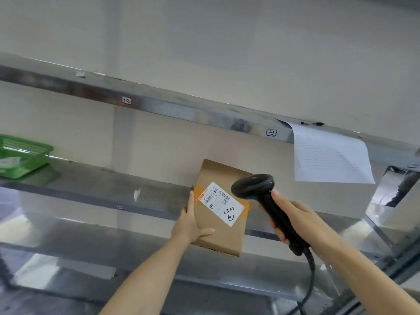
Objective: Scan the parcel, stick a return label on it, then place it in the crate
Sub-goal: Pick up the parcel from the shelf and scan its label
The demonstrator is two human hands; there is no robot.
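A flat brown cardboard parcel (221, 235) is held up in front of the metal shelves, its face turned to me. A white shipping label (221, 203) with barcodes and handwritten "0325" lies across a strip of tape on it. My left hand (189, 223) grips the parcel's left edge, thumb on the front. My right hand (293, 218) holds the handle of a black corded barcode scanner (254, 186). The scanner's head sits just right of the label, close to the parcel's upper right corner.
A green plastic crate (21, 155) stands on the middle shelf (102, 185) at the far left. A printed sheet of paper (329, 158) hangs from the upper shelf (181, 108) at the right. The scanner's coiled cable (310, 280) drops toward the lower right.
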